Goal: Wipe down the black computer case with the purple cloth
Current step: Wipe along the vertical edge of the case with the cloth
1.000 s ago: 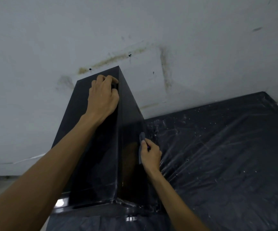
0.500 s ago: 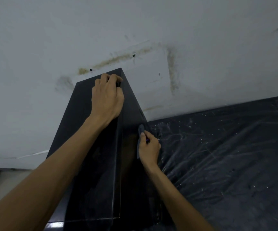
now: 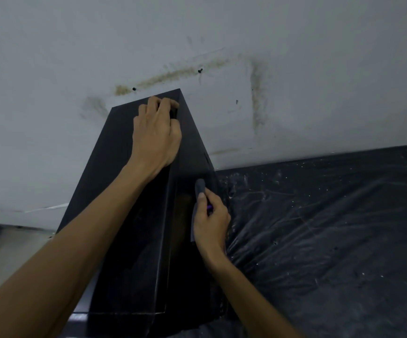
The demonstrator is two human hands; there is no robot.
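As left hand (image 3: 157,135) grips case (image 3: 114,167), right hand (image 3: 211,223) presses cloth (image 3: 200,186) to side

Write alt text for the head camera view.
A person's right-hand grip presses a purple cloth against the right side of an upright black computer case, while the left-hand grip holds its far top edge. The case stands by a stained white wall, beside a dark plastic sheet.

A pale grey wall (image 3: 51,69) is filling the upper view, brownish stains (image 3: 168,75) streaking across it beside small dark holes (image 3: 200,70) — the light is falling dim and flat. Crinkled black plastic sheeting (image 3: 295,203), flecked white, is covering the bench (image 3: 343,289).
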